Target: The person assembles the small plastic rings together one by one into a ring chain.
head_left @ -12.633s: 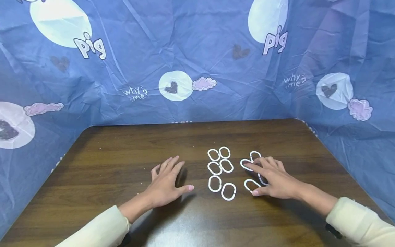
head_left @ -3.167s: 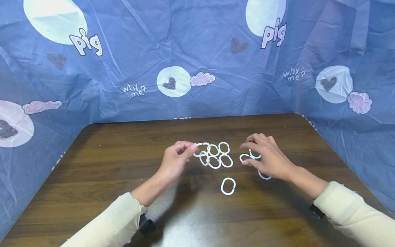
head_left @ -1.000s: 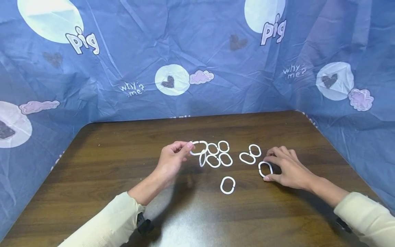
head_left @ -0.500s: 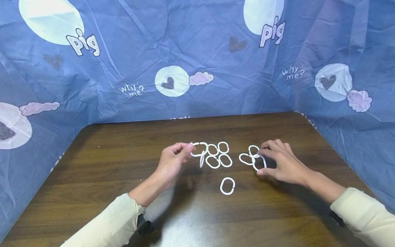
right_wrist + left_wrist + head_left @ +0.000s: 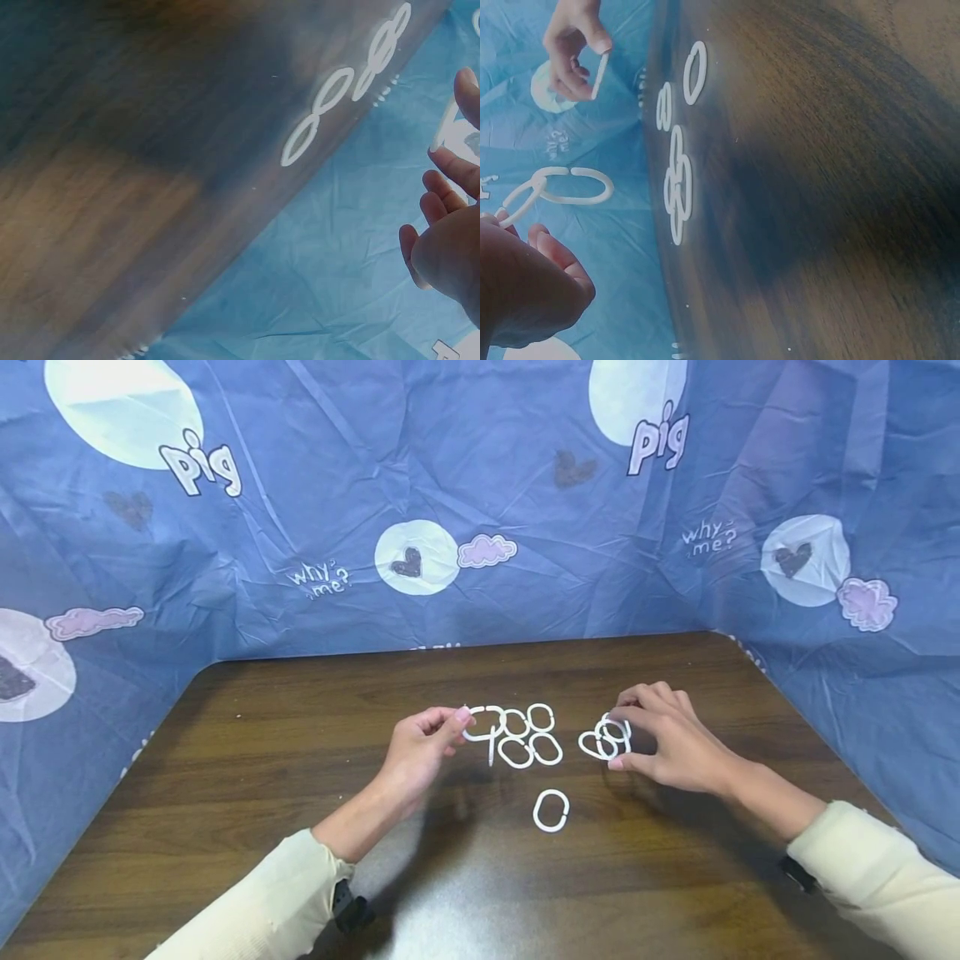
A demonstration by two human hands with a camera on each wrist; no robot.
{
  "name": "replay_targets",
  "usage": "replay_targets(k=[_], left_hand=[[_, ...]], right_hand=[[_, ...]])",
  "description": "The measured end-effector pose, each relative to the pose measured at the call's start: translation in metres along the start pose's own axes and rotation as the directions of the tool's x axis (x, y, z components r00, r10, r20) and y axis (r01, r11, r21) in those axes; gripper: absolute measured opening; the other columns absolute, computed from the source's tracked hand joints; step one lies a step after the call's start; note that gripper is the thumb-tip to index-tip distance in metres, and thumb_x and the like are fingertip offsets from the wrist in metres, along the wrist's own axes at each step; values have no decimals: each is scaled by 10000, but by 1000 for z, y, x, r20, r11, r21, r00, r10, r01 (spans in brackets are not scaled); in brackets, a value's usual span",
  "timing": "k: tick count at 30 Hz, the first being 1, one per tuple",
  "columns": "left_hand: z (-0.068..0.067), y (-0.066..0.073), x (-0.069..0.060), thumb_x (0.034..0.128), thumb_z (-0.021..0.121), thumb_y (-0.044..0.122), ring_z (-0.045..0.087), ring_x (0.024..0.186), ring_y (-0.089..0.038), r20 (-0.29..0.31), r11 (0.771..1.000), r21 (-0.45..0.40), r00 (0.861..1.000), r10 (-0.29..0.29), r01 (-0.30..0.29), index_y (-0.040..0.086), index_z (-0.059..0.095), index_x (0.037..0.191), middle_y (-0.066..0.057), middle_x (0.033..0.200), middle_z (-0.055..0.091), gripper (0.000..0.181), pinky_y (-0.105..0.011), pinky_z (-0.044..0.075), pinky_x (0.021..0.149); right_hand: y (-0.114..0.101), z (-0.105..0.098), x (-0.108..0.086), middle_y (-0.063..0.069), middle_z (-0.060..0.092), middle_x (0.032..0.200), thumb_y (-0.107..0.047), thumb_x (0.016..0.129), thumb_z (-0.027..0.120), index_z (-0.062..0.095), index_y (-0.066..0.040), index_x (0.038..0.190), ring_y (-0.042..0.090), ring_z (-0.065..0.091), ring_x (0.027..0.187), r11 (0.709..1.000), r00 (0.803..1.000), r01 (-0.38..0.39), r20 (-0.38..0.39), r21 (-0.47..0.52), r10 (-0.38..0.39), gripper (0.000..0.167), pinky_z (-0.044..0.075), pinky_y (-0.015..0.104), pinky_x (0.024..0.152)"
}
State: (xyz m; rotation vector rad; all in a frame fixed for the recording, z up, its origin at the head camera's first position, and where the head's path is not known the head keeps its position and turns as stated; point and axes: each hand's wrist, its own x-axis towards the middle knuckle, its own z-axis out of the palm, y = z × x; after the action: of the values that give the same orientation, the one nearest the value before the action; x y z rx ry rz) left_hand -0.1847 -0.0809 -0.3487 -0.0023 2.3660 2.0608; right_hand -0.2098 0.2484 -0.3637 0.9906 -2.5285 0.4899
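Note:
My left hand point(image 5: 416, 747) pinches a white plastic C-shaped link point(image 5: 523, 207) above the table, between thumb and fingertips. A second white link point(image 5: 576, 201) is hooked through it and dangles free. My right hand point(image 5: 671, 743) pinches another white link point(image 5: 445, 126) by thumb and index finger, raised off the table. Beneath that hand, two white links point(image 5: 583, 743) lie with their ends touching, partly overlapped by the held one in the head view. Between the hands lies a group of several links point(image 5: 533, 746), and a lone link point(image 5: 536, 811) rests nearer to me.
The brown wooden table point(image 5: 300, 710) has rounded far corners. A blue patterned cloth point(image 5: 300, 485) hangs behind it and along both sides. Dark straps point(image 5: 351, 906) sit at my wrists.
Over the last second, my right hand has raised a link from the table's right part and moved it leftward over the two links there. My left hand stays nearly still; its dangling link has turned edge-on.

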Motion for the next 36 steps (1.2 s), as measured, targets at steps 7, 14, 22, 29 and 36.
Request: replay_targets(k=[7, 14, 22, 29, 36], left_hand=[[2, -3, 1, 944, 619, 221, 580, 818, -192, 14, 999, -36, 1000, 19, -18, -28, 685, 980, -9, 857, 660, 260, -333, 482, 779], [4, -5, 0, 945, 618, 205, 576, 794, -168, 17, 999, -49, 1000, 18, -17, -35, 685, 980, 3, 807, 636, 251, -307, 478, 760], [6, -5, 0, 935, 632, 211, 580, 800, -162, 32, 998, -60, 999, 19, -17, -29, 689, 984, 9, 817, 645, 251, -282, 477, 751], [7, -7, 0, 936, 630, 211, 582, 760, -132, 44, 998, -55, 999, 2, 0, -11, 696, 970, -22, 827, 652, 233, -283, 481, 743], [10, -8, 0, 932, 634, 195, 578, 759, -139, 58, 997, -71, 998, 7, -3, -19, 697, 971, 7, 850, 687, 227, -283, 480, 746]], right_hand=[[-5, -2, 11, 3, 549, 1092, -343, 654, 869, 687, -65, 1078, 189, 425, 1001, 999, 1000, 7, -23, 37, -6, 539, 270, 394, 818], [-13, -4, 27, -16, 550, 1096, -345, 662, 870, 691, -68, 1104, 173, 420, 1018, 998, 999, 22, -39, 58, -20, 551, 271, 388, 841], [-23, -7, 43, 1, 553, 1094, -345, 667, 866, 687, -51, 1112, 179, 416, 1009, 992, 994, 87, -80, 89, -80, 563, 268, 386, 850], [-31, -10, 54, 3, 557, 1081, -352, 645, 877, 697, -44, 1075, 178, 414, 1000, 985, 987, 126, -114, 116, -113, 558, 265, 377, 835], [-44, -8, 65, -4, 558, 1082, -352, 669, 863, 699, -51, 1061, 170, 417, 1004, 981, 989, 133, -86, 140, -122, 521, 270, 374, 849]])
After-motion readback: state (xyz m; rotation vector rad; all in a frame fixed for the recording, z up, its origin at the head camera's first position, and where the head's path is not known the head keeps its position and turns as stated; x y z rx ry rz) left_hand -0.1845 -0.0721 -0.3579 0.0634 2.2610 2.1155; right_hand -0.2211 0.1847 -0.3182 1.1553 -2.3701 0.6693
